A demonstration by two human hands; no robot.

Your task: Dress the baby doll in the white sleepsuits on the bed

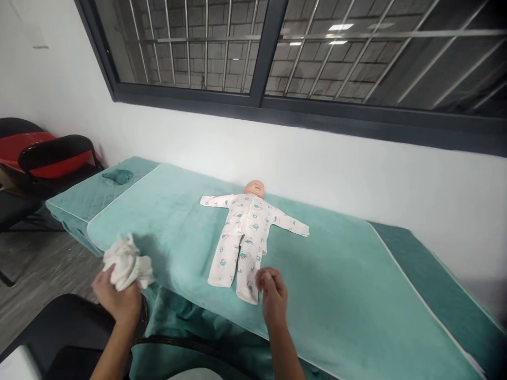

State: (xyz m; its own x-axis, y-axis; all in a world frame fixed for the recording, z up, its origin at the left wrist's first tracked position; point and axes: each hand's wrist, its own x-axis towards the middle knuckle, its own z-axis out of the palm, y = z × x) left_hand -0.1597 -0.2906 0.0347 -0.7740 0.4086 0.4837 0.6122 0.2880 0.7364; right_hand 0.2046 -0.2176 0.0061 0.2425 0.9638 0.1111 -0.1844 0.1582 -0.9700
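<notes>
Crumpled in my left hand (118, 298) is a white cloth (129, 264), held over the bed's near left edge. A baby doll (254, 188) lies on its back on the bed, its head toward the wall and its arms spread. It wears a white printed pajama top (250, 215) and matching pajama pants (225, 261). Beside the hem of one pant leg is my right hand (273, 296), its fingers curled in toward the thumb. Whether anything sits between those fingers, or whether they touch the fabric, I cannot make out.
The massage bed (336, 295) has a green cover, with a face hole (118, 177) at its left end. Behind it runs a white wall with a barred window (257, 53). Black and red chairs (59, 158) stand left; a black seat (59, 327) is near my left arm.
</notes>
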